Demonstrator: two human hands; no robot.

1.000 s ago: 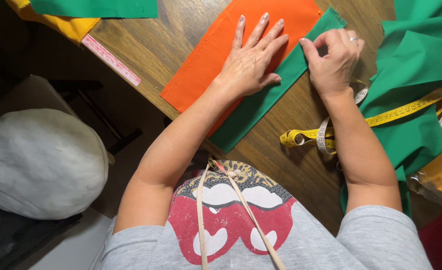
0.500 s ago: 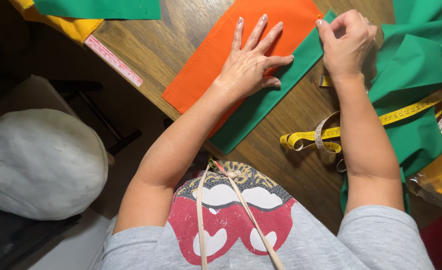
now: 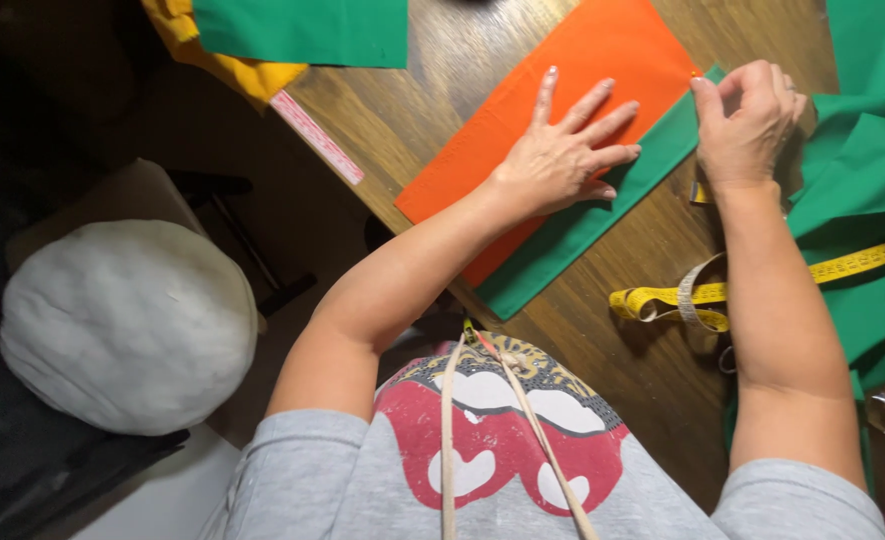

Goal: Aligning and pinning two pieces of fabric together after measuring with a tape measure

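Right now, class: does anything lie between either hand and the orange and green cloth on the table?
Nothing visible does. The left hand lies flat, fingers spread, directly on the orange cloth. The right hand pinches the far corner of the green strip beneath it. The yellow tape measure lies apart, nearer the person.

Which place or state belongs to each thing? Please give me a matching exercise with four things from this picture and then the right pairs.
Things:
1. orange fabric
2. green fabric strip
3. yellow measuring tape
4. pink ruler

Places or states:
A. at the table's left edge, beside yellow cloth
B. pressed flat under the left hand
C. looped on bare wood by the right forearm
D. its far corner pinched by the right hand

Pairs: 1-B, 2-D, 3-C, 4-A
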